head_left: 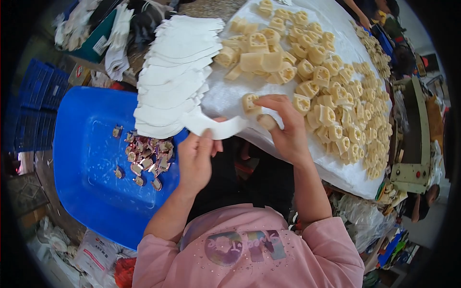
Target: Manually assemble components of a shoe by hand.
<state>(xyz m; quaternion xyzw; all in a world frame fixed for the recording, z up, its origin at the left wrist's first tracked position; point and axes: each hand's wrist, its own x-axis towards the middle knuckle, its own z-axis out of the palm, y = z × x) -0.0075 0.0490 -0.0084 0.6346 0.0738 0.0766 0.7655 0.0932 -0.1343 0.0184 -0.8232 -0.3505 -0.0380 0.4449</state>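
Tightly hemmed in at the centre of the frame

At mid-frame, the left hand [196, 161] pinches a curved white strip [221, 128] between thumb and fingers. Just right of it, the right hand [289, 132] is partly curled, its fingertips against a beige piece [249, 103] on the white-covered table [217, 101]; whether it grips that piece, I cannot tell.

Clutter presses close. A fanned stack of white strips [175, 72] fills the upper left of centre, reaching down to the left hand and hiding part of the rim of a blue tub [86, 153]. Inside the tub, shiny pinkish pieces [149, 156] lie heaped, and the left forearm covers its right side. A broad pile of beige pieces [336, 108] spreads across the upper right, its nearest ones just beyond the right hand. Blue crates [36, 86] stand at the far left, a pale green machine [413, 139] at the far right, and a co-worker's hand [365, 22] shows at the top right.
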